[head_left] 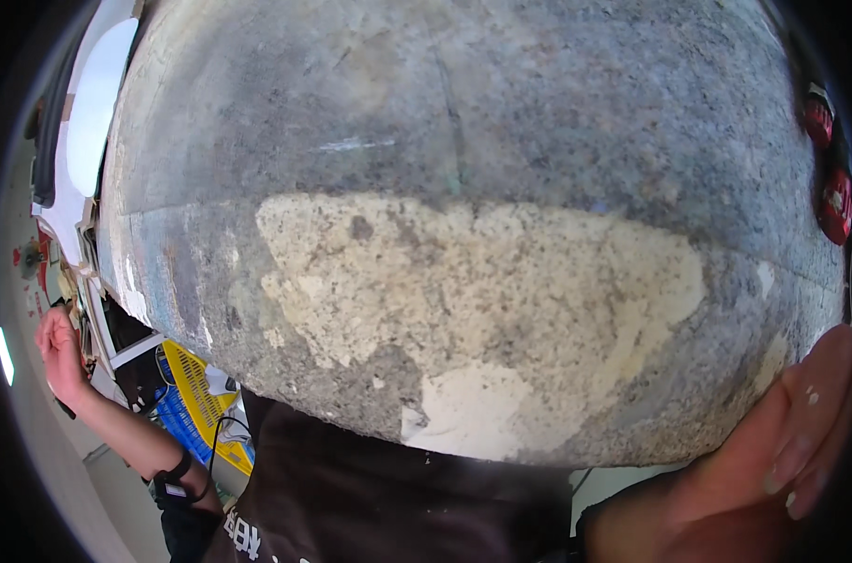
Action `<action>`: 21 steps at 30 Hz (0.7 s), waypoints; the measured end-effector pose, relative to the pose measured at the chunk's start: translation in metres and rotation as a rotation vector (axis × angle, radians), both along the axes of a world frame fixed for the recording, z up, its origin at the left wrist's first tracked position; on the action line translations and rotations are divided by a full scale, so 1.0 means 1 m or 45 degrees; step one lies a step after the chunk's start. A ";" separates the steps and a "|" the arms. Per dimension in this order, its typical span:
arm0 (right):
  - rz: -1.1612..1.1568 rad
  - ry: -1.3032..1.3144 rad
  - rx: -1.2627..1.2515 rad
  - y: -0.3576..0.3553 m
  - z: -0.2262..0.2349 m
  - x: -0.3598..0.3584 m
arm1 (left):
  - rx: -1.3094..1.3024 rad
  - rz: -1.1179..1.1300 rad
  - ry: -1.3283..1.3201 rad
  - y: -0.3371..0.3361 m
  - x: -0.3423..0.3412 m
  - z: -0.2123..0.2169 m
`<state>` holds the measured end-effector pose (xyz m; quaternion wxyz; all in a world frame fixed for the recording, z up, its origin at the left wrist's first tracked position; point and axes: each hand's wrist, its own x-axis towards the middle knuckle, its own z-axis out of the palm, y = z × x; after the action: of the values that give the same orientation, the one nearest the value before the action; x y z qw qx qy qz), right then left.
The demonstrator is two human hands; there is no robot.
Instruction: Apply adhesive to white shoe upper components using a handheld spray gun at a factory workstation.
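Note:
A rough grey concrete surface (501, 122) fills nearly the whole view, very close to the camera. A large cream patch of plaster (482, 300) covers its lower middle. My right hand (801, 436), flecked with white, lies flat against the surface's lower right edge with the fingers stretched out and nothing seen in it. My left hand (60, 347) reaches out far to the left, at the surface's edge beside a white frame (130, 352); its fingers are curled, and whether they grip anything is unclear. A black band (174, 474) sits on that wrist.
Below the surface's left edge are a yellow crate (196, 389) and a blue crate (184, 430). A bright window opening (93, 103) is at the upper left. Red objects (834, 192) hang at the right rim. My dark shirt (370, 507) fills the bottom.

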<state>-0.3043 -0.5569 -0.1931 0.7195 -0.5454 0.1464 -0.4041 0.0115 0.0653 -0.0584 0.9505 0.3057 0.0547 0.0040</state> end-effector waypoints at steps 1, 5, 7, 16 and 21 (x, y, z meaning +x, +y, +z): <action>0.001 0.003 -0.004 -0.001 0.000 0.000 | -0.014 -0.017 -0.030 -0.005 0.000 -0.002; -0.001 -0.003 0.007 -0.004 0.001 -0.001 | 0.320 -0.050 -0.145 -0.032 -0.003 -0.009; 0.005 0.001 0.002 -0.005 0.001 -0.001 | 0.549 -0.047 -0.225 -0.047 -0.006 -0.013; 0.009 0.004 0.001 -0.002 0.003 0.003 | 1.405 -0.127 -1.024 -0.211 -0.101 -0.110; 0.007 0.014 -0.001 -0.001 0.004 0.004 | 0.725 -0.379 -0.509 -0.287 -0.204 -0.153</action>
<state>-0.3007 -0.5580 -0.1891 0.7197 -0.5482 0.1486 -0.3992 -0.1922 -0.2216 -0.2111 0.8097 0.5553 -0.1801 -0.0596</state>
